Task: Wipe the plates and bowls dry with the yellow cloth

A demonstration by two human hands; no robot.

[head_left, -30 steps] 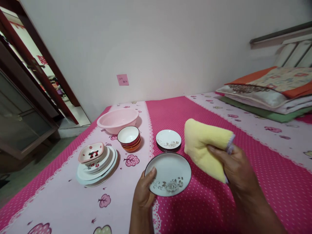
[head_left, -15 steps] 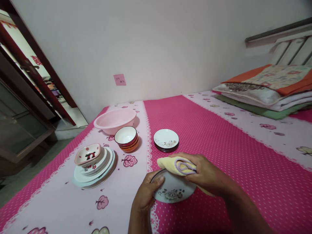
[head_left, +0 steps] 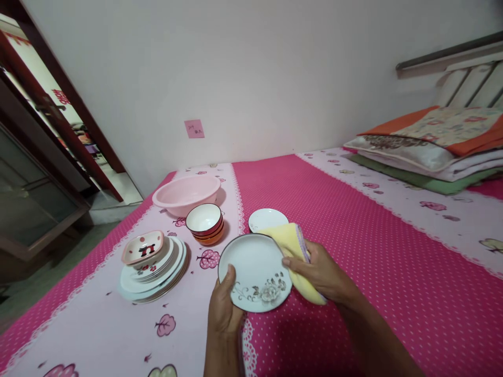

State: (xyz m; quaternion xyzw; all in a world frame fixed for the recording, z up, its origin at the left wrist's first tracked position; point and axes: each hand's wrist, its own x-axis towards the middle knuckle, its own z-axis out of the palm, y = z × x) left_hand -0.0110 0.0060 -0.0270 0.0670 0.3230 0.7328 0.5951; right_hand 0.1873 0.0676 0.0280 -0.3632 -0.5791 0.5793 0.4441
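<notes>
My left hand (head_left: 225, 303) grips a white plate (head_left: 253, 267) by its left edge, thumb on top and fingers underneath. The plate has a dark rim and a grey flower print, and its face is tilted toward me. My right hand (head_left: 320, 269) is closed on a yellow cloth (head_left: 294, 238) with a purple edge, at the plate's right rim. Part of the cloth goes behind the plate. Just beyond lies a stack of small plates (head_left: 267, 217), partly hidden by the held plate and the cloth.
At left, a rectangular dish (head_left: 142, 247) tops a pile of plates (head_left: 178, 262). Nested bowls (head_left: 204, 220) stand beside a pink basin (head_left: 186, 191). Folded bedding (head_left: 432, 141) lies at far right. A pink note (head_left: 194, 129) is on the wall.
The plate has risen and turned its face more toward me. My right hand has moved from the plate's top edge to its right rim, and the cloth now hangs more unfolded.
</notes>
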